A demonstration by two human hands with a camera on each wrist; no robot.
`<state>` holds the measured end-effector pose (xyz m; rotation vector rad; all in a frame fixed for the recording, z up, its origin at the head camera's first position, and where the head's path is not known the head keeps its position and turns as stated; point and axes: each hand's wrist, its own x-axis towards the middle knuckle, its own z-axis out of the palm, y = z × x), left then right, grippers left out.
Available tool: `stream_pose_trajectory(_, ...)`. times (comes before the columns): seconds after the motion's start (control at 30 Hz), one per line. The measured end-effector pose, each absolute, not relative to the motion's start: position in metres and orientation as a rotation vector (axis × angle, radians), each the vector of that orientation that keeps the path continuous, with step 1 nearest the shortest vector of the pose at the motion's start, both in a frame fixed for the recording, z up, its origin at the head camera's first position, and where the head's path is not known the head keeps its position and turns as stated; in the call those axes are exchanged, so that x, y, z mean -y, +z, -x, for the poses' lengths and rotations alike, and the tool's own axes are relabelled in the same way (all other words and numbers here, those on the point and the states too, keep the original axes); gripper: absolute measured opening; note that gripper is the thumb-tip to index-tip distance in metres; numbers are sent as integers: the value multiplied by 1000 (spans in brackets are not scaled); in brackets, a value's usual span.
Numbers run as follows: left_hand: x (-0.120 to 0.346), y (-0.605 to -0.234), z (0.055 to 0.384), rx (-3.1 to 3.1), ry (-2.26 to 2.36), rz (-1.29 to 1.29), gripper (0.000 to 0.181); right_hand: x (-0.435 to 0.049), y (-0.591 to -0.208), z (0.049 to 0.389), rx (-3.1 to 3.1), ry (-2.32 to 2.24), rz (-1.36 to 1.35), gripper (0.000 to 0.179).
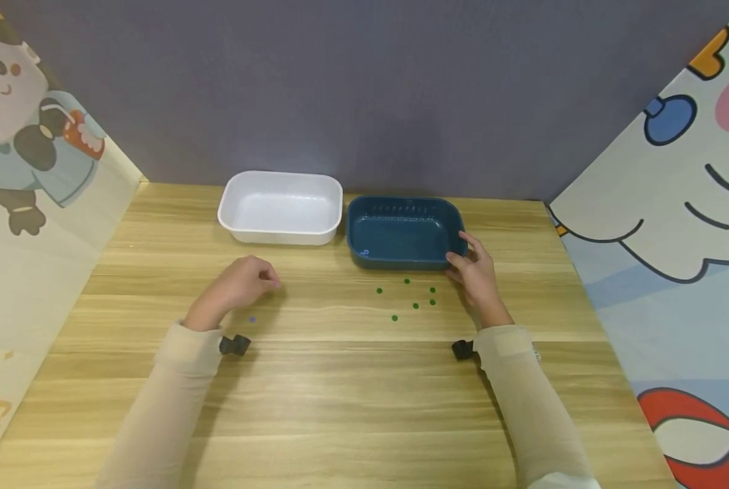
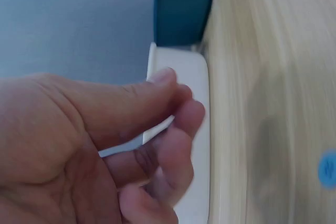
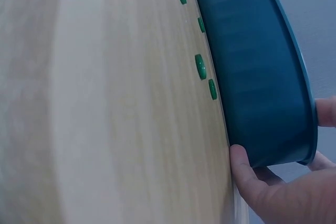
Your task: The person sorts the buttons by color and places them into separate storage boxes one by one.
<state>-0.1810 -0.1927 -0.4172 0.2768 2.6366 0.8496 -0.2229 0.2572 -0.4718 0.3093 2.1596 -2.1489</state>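
Your right hand (image 1: 474, 277) grips the teal tray (image 1: 401, 264) near the surface's far edge, apparently steadying it; whether your bunched left hand (image 1: 242, 284) pinches anything, you can't tell. The blue button (image 1: 252, 319), nearer the left edge, likely needs a fine pinch.

Head: your tabletop (image 1: 340, 407) is brightly, evenly lit, pale sheen mid-surface | your sleeves (image 1: 535, 394) throw soft shadows inward, source hidden from you | left wrist: you get haze, a blurred blue disc (image 2: 327, 169) at the right edge | right wrist: dimmer, bluish, tabletop grain smeared at left, faint glints on the green discs (image 3: 200, 67)
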Motion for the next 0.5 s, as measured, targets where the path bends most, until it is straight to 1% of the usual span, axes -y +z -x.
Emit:
stream_pose_trajectory(0.27,210,-419,172,-2649,744,-190,14,-259,-470,223,-2125,-2148,-336,69)
stream_pose_trajectory(0.5,219,-419,166,-2668,669,-118,16,-251,-450,217,-2103,-2146,-342,69)
